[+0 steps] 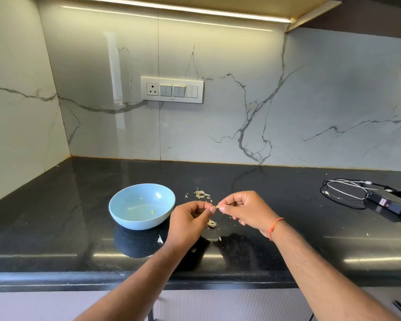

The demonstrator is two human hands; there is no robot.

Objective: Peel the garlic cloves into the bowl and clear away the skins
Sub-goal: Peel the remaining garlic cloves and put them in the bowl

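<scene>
The garlic clove [217,207] is pinched between my two hands, above the black worktop [56,216] and just to the right of the bowl. My left hand [190,222] has its fingers curled in, thumb and forefinger closed on the clove's left end; my right hand [243,208] grips the other end the same way, with an orange thread [274,228] round its wrist. Below my hands lies a scrap of skin [211,224], and a small heap of skins [201,194] sits a little farther back, with tiny flakes scattered round both. The light blue bowl [125,205] stands upright to the left; I cannot tell what the pale bits inside it are. Well off to the right lie a black power adapter [388,202] and coiled cables [343,189]. A switch panel [172,90] is on the marble wall behind.
</scene>
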